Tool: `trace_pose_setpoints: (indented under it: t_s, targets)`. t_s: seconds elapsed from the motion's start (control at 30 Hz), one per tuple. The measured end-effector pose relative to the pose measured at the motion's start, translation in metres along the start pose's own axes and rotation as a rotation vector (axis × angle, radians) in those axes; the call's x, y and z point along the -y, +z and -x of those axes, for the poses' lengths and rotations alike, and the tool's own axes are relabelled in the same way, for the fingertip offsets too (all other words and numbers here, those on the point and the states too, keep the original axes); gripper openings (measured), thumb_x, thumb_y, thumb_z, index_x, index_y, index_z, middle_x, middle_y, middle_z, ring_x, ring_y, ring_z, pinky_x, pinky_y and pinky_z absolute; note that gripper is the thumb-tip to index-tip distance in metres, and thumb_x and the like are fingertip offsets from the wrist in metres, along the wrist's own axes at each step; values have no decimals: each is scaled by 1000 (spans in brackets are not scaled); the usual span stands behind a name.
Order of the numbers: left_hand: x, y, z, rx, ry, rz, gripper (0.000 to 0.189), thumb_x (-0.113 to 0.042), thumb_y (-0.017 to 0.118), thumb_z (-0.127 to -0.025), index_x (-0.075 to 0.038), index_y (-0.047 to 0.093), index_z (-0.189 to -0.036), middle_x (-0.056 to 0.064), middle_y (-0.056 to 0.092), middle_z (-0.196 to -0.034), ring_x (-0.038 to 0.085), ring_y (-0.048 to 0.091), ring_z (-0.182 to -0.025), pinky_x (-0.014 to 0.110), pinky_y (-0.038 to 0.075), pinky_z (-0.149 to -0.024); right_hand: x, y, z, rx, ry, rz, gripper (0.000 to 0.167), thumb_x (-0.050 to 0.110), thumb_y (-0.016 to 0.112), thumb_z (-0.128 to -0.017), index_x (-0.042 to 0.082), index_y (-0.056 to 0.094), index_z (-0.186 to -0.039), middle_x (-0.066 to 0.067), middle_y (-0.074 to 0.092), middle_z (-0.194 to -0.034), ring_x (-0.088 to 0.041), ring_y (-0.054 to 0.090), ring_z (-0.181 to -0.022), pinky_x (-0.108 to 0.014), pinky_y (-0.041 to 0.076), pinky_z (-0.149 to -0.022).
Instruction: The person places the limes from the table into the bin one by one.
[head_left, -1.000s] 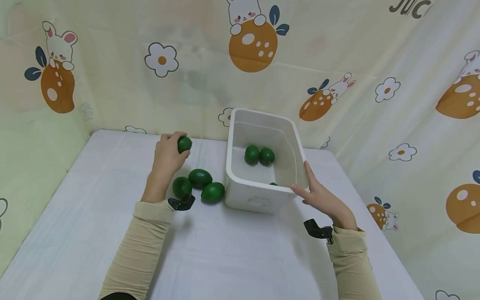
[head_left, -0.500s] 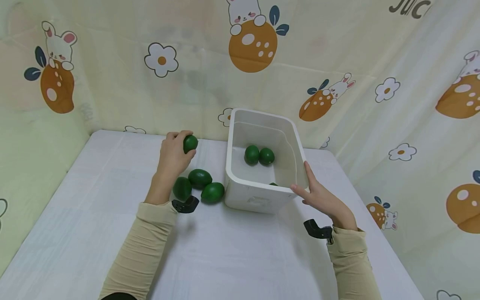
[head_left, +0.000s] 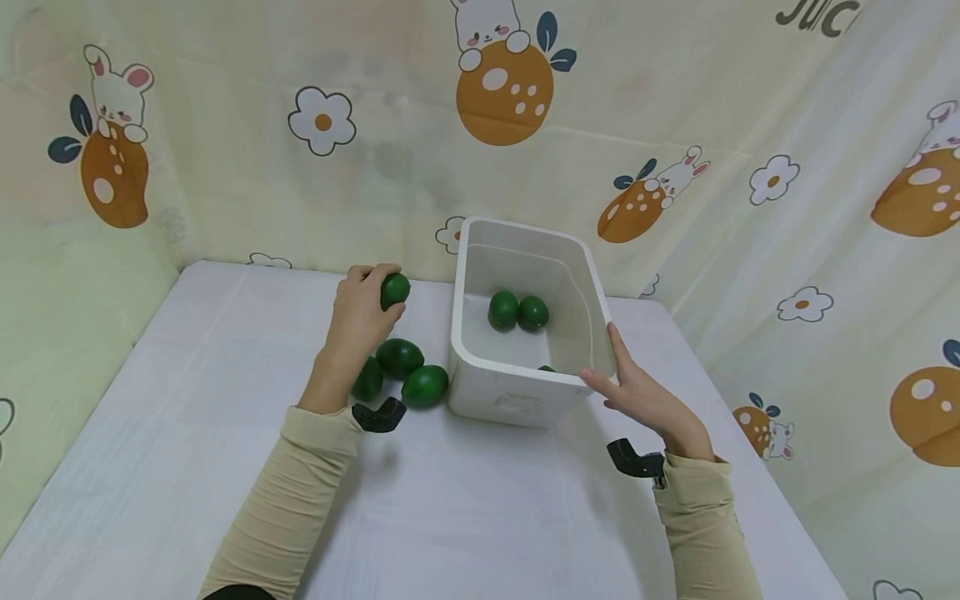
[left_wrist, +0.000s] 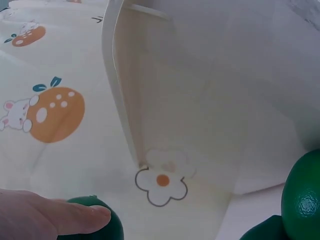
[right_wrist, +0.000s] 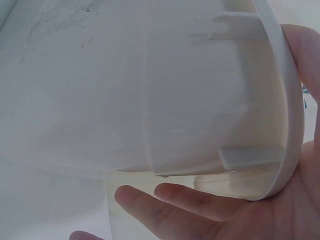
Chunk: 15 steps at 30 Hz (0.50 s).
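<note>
My left hand (head_left: 358,315) holds a dark green lime (head_left: 395,291) between thumb and fingers, above the far side of the table. In the left wrist view one finger lies along this lime (left_wrist: 102,229). Below the hand sit three more limes (head_left: 400,357) in a cluster, one partly hidden by the wrist. A white plastic bin (head_left: 495,367) stands just right of them, tilted. My right hand (head_left: 637,392) grips its near right corner, thumb at the front rim and fingers along the outer side; the right wrist view shows the rim (right_wrist: 292,115) against the palm.
Inside the bin lie two limes (head_left: 517,311) side by side, and a third lime (head_left: 547,367) barely shows behind the near wall. A white cloth covers the table (head_left: 480,508). Patterned curtains (head_left: 390,167) hang close behind and to both sides.
My left hand has moved a little to the right with the lime, toward the bin. The right hand and the bin have stayed in place.
</note>
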<state>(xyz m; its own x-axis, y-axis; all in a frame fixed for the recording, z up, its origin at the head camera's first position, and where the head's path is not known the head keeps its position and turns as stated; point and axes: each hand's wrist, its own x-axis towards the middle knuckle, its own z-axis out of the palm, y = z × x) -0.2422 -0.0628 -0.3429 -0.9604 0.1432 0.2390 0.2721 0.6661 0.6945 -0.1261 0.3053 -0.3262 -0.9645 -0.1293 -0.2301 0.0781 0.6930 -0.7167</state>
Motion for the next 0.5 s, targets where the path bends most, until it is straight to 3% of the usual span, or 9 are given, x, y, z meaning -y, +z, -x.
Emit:
trace_pose_setpoints:
  t_s: [0.5]
  targets:
    - [-11, 0, 4, -17, 48, 32, 51, -19, 67, -88, -18, 49, -136, 20, 42, -138, 41, 44, -122, 55, 43, -96, 3, -1, 4, 13, 9, -5, 93, 44, 49, -97, 27, -28, -146, -19, -7, -157, -44, 24, -137, -62, 43, -95]
